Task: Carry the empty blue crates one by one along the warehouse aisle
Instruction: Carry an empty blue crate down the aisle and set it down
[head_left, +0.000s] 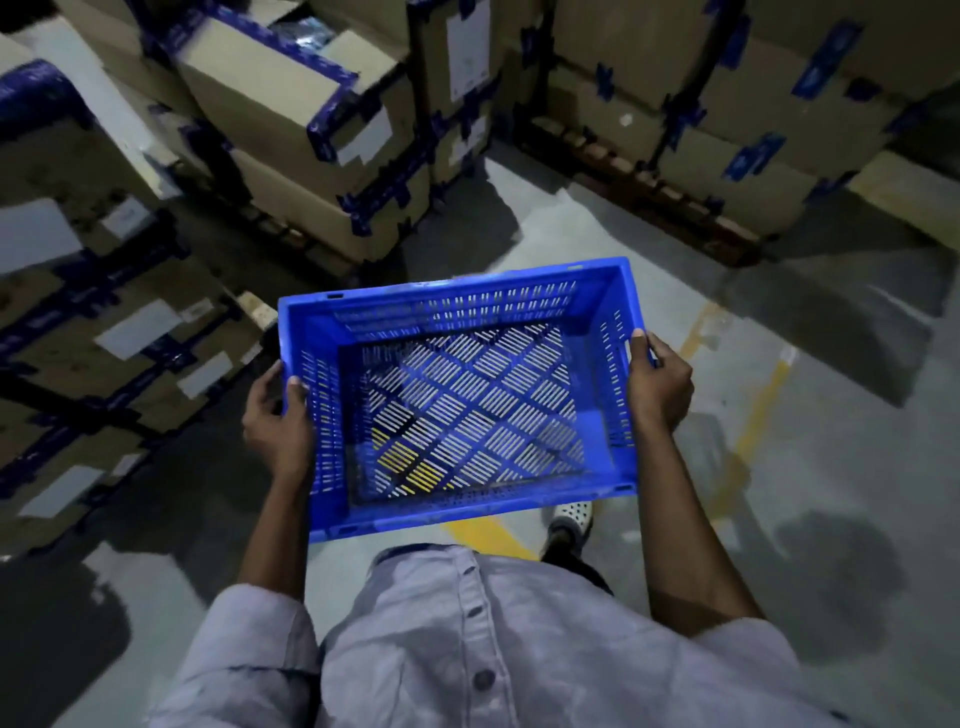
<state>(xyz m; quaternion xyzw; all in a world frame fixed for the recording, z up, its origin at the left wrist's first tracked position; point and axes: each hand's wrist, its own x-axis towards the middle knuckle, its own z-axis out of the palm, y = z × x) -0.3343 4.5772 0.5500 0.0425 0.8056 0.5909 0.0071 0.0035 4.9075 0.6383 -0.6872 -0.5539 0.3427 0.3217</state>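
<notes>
1 empty blue crate (452, 306) hangs over the floor (810, 332), left hand (275, 415) clamped on its 9 o'clock rim, right hand (660, 384) on its 3 o'clock rim. Blurred cardboard boxes (291, 104), probably palletised, stand at 12 o'clock.

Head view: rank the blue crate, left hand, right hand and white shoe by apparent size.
1. blue crate
2. left hand and right hand, about alike, unranked
3. white shoe, partly hidden behind the crate and farther off, so unsure
</notes>
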